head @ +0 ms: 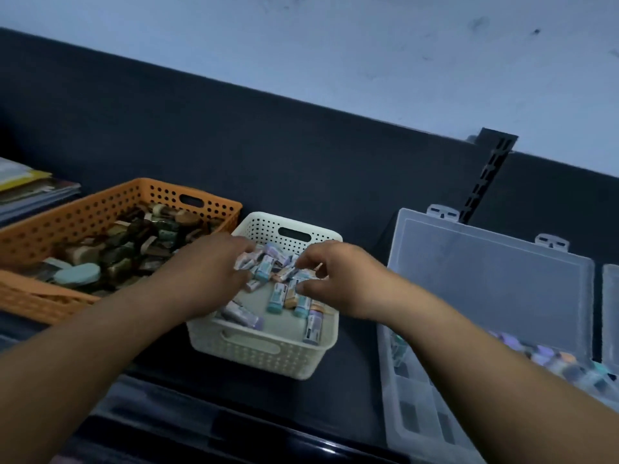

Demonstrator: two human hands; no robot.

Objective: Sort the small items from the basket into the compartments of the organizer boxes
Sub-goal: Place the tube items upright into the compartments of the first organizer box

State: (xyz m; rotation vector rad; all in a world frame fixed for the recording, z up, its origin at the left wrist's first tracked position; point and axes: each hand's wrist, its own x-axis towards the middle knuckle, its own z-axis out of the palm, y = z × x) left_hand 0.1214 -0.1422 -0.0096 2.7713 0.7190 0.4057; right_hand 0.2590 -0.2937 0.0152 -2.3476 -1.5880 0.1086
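Together, left hand (214, 262) pinches small items (278, 293) in one white basket (261, 349); right hand (335, 272) has curled fingers, grip unclear. One orange basket (100, 209), one open organizer box (485, 279), dark desk (351, 373), pale wall (301, 45).

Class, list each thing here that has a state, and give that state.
White perforated plastic basket: part-filled with small wrapped items.
Orange perforated plastic basket: heaped with dark items.
Clear plastic organizer box: lid open, some compartments filled.
Left-hand grip: curled round wrapped items.
Right-hand grip: curled over items, hold unclear.

Orange basket (207, 204) sits just beside white basket (261, 349); tabletop (360, 296) strip separates it from organizer box (412, 416)
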